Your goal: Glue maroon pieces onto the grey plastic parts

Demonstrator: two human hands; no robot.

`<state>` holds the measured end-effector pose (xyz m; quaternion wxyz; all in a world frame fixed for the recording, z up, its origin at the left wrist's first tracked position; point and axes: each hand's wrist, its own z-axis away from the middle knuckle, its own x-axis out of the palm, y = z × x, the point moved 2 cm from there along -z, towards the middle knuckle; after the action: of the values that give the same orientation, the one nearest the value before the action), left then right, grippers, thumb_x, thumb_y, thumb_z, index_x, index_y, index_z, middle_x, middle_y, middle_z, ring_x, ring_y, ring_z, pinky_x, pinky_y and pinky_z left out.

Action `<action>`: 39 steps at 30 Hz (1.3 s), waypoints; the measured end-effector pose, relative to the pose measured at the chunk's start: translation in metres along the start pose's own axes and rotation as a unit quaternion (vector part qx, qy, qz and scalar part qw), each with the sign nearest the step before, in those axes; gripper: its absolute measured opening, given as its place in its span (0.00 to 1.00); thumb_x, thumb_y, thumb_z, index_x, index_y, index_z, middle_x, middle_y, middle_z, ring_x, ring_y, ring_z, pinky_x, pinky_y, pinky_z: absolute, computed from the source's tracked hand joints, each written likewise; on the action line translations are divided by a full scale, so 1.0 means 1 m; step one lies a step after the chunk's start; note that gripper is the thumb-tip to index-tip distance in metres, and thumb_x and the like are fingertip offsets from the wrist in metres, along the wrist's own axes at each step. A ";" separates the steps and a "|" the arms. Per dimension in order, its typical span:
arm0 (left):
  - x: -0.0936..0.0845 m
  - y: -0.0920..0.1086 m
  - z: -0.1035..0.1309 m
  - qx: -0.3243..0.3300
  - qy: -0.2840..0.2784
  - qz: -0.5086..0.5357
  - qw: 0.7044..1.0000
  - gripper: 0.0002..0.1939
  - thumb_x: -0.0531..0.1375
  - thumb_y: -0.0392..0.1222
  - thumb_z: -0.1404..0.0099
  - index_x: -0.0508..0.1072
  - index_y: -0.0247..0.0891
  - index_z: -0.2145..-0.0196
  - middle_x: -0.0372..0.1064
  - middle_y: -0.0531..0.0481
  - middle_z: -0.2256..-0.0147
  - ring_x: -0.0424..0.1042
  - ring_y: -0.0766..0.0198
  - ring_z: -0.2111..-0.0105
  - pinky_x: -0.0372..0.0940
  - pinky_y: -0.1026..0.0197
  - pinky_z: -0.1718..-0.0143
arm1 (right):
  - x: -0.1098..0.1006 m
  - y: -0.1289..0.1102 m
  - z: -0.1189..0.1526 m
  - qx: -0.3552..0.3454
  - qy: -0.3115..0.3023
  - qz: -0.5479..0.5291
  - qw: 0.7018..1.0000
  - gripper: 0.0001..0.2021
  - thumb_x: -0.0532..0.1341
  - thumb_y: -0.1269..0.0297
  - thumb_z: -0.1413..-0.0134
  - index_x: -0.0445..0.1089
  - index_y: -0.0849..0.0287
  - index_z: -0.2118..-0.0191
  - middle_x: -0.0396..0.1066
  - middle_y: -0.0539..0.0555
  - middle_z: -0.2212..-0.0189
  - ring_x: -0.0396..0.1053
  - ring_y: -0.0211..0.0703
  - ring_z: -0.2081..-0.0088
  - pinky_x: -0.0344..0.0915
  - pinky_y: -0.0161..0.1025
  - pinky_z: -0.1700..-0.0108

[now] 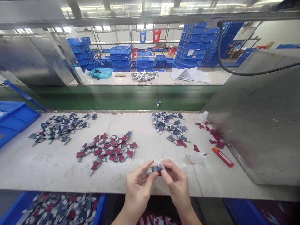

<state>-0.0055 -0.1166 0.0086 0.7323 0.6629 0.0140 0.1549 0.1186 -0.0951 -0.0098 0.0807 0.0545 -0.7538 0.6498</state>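
Just above the table's front edge, my left hand (140, 181) and my right hand (175, 179) pinch one small grey and dark-blue plastic part (155, 169) between them. A bit of dark red shows on its underside, by the right fingertips. Ahead to the left lies a pile of parts with dark red faces (110, 148). Beyond my hands is a pile of dark-blue and grey parts (168, 123). To the right, loose dark red pieces (215, 135) lie near a small translucent bottle with a thin tip (198, 157).
Another heap of blue-grey parts (59, 126) sits at the left. A red flat packet (223, 157) lies beside the metal housing (257, 118) on the right. Across the back runs a green belt (112, 97) carrying one part. A filled blue bin (99, 209) stands below the front edge.
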 end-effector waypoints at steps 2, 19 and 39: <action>-0.001 -0.002 0.000 0.034 -0.010 -0.026 0.999 0.19 0.70 0.48 0.44 0.82 0.35 0.57 0.82 0.42 0.62 0.83 0.52 0.64 0.79 0.59 0.62 | 0.001 0.001 0.001 -0.003 0.023 -0.003 1.000 0.07 0.67 0.59 0.46 0.76 0.57 0.69 0.70 0.52 0.72 0.71 0.41 0.69 0.72 0.35 0.66; -0.005 -0.003 0.005 0.114 -0.009 -0.101 0.988 0.11 0.67 0.45 0.38 0.83 0.38 0.60 0.83 0.42 0.64 0.83 0.52 0.66 0.79 0.60 0.63 | 0.006 0.002 0.007 -0.011 0.037 0.017 0.999 0.10 0.65 0.55 0.43 0.78 0.56 0.66 0.72 0.55 0.68 0.71 0.43 0.66 0.72 0.36 0.65; -0.012 0.003 -0.006 0.399 -0.060 -0.271 0.874 0.26 0.58 0.22 0.37 0.74 0.38 0.44 0.81 0.42 0.56 0.82 0.59 0.61 0.76 0.66 0.57 | -0.001 0.024 -0.002 0.036 -0.035 0.036 0.998 0.13 0.63 0.53 0.40 0.76 0.57 0.60 0.77 0.56 0.67 0.76 0.45 0.66 0.74 0.38 0.63</action>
<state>-0.0192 -0.1135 0.0081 0.4185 0.8770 0.2098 -0.1080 0.1150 -0.0894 -0.0329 0.0288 0.0533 -0.7341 0.6763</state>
